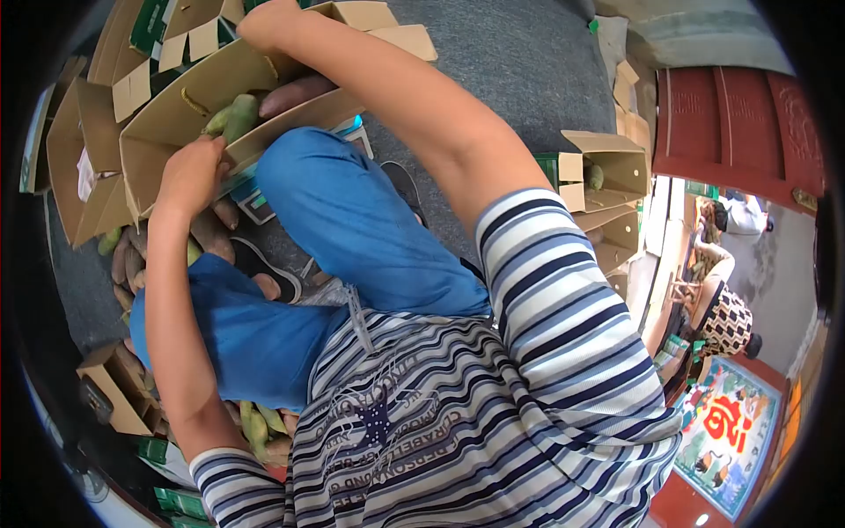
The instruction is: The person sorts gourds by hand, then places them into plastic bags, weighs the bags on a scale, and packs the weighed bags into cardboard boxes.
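Note:
An open cardboard box (167,132) stands in front of my knees, above a flat scale (255,204) on the grey floor. Inside it lie green fruits (236,116) and a reddish-brown one (295,92). My left hand (189,174) grips the box's near rim at its left corner. My right hand (264,22) reaches across and closes over the far rim. My blue shorts hide part of the box's near side.
More open cardboard boxes lie at the left (75,158) and at the right (607,172). Loose fruits (128,260) lie on the floor by my left arm, and another pile (264,427) sits under my elbow. A person (726,312) sits at the far right near a red door (739,123).

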Tool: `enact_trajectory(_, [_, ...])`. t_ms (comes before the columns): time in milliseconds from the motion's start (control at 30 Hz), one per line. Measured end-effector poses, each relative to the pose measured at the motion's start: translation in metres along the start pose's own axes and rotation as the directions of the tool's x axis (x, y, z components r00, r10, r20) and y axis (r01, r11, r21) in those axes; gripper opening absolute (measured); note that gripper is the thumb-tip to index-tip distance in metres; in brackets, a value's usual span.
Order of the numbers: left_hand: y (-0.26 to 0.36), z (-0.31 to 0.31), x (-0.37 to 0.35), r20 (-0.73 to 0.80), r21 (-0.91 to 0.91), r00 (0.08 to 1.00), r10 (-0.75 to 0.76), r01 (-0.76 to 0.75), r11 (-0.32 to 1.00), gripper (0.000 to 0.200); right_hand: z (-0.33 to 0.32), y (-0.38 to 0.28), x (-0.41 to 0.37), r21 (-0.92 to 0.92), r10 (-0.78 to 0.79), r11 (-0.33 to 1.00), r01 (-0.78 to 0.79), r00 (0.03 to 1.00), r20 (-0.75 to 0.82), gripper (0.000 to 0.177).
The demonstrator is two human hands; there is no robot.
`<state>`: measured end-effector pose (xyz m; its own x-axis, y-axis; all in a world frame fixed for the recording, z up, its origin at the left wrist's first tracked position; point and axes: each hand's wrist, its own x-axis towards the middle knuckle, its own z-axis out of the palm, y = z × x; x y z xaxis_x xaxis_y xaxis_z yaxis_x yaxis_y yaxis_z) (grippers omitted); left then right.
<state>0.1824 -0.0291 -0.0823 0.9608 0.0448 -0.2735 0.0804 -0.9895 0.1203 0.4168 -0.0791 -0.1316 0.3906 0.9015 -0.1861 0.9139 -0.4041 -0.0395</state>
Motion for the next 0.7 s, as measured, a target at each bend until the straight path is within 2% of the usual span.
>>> enact_trajectory(133, [0.001,-0.004,0.005,-0.011,-0.021,1.000,0.012,-0.012,1.000,0.017,-0.001,0.011,0.007,-0.073,-0.021,0.997,0.024,0.999,0.042,0.031])
enact_trajectory(333, [0.006,-0.015,0.020,0.034,0.033,0.998,0.060,-0.061,0.998,0.015,0.003,0.034,-0.010,0.020,-0.107,0.994,0.106,0.994,0.023,0.034])
enact_trajectory(400, [0.020,-0.025,0.025,0.041,0.031,0.995,0.094,-0.095,0.995,0.014,0.000,0.055,-0.028,-0.006,-0.137,0.991,0.137,0.990,-0.016,0.030])
enact_trajectory(433, [0.030,-0.031,0.031,0.045,0.040,0.992,0.116,-0.118,0.992,0.013,-0.006,0.069,-0.044,-0.022,-0.148,0.989,0.147,0.988,-0.036,0.029])
enact_trajectory(500, [0.056,-0.042,0.044,0.050,0.046,0.986,0.161,-0.163,0.986,0.012,-0.018,0.100,-0.085,0.047,-0.132,0.989,0.137,0.985,-0.109,0.020])
enact_trajectory(567, [0.090,-0.051,0.057,0.039,0.079,0.968,0.249,-0.251,0.965,0.010,-0.025,0.130,-0.120,0.151,-0.113,0.978,0.143,0.975,-0.194,0.021])
enact_trajectory(600, [0.110,-0.051,0.070,0.054,0.092,0.957,0.286,-0.290,0.952,0.011,-0.039,0.140,-0.147,0.174,-0.034,0.983,0.053,0.993,-0.115,0.021])
enact_trajectory(633, [0.130,-0.051,0.082,0.066,0.108,0.945,0.320,-0.326,0.939,0.012,-0.033,0.166,-0.164,0.124,-0.074,0.987,0.100,0.976,-0.203,0.022])
enact_trajectory(700, [0.176,-0.042,0.107,-0.034,0.046,0.899,0.436,-0.435,0.899,0.011,-0.032,0.206,-0.202,-0.014,-0.017,1.000,0.015,0.989,-0.148,0.020])
